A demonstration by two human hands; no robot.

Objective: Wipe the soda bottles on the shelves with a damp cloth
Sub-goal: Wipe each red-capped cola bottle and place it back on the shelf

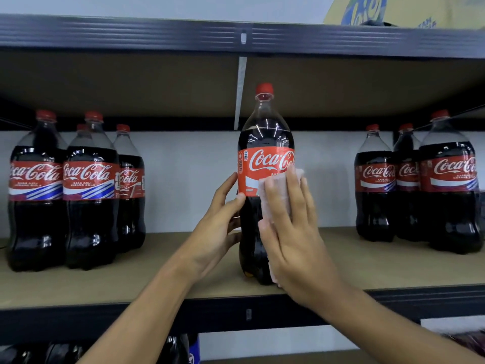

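A large cola bottle (263, 143) with a red cap and red label stands upright near the front of the wooden shelf (162, 271), in the middle of the view. My left hand (220, 222) grips its left side at waist height, thumb across the front. My right hand (291, 232) presses a pale pink cloth (273, 195) flat against the bottle's right front, fingers straight, covering part of the label and the lower body. Most of the cloth is hidden under my palm.
Several cola bottles (89, 190) stand grouped at the shelf's left, three more (446, 185) at its right. A dark shelf beam (236, 36) runs overhead with a cardboard box (393, 11) on top. Darker bottles (173, 348) show on the shelf below.
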